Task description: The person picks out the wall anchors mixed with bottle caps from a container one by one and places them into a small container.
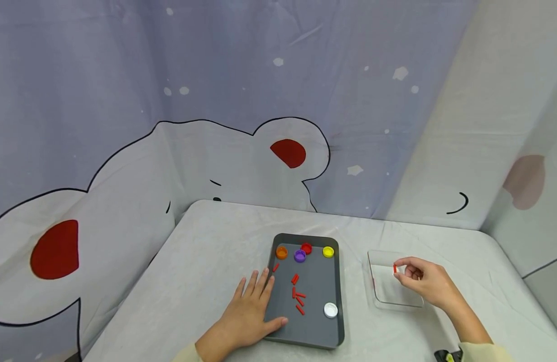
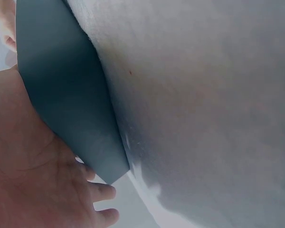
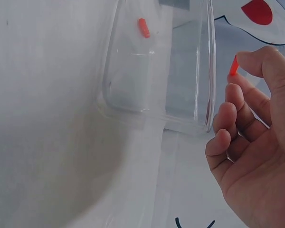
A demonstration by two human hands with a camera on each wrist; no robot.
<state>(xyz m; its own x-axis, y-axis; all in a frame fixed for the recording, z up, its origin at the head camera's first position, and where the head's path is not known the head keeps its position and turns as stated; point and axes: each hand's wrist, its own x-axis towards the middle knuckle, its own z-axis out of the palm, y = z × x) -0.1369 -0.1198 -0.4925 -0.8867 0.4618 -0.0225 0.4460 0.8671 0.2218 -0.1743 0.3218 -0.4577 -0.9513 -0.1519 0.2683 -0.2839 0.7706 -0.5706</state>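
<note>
My right hand (image 1: 426,281) pinches a short red stick (image 3: 234,65) between thumb and index finger, its other fingers curled in. It hovers over the right side of a clear plastic box (image 3: 104,95). Another red piece (image 3: 143,28) shows at the box in the right wrist view. My left hand (image 1: 247,314), fingers spread and straight, rests on the left edge of a dark grey tray (image 1: 319,281), thumb over the tray floor. Several loose red sticks (image 1: 300,301) lie in the tray's middle and left part. The left wrist view mostly shows the palm and the tray's side.
Along the tray's far end stand an orange cap (image 1: 282,252), a purple cap (image 1: 299,256), a red cap (image 1: 307,248) and a yellow cap (image 1: 328,251). A white cap (image 1: 330,310) sits near its right front. Printed fabric (image 1: 242,166) hangs behind the white-covered table (image 1: 215,241).
</note>
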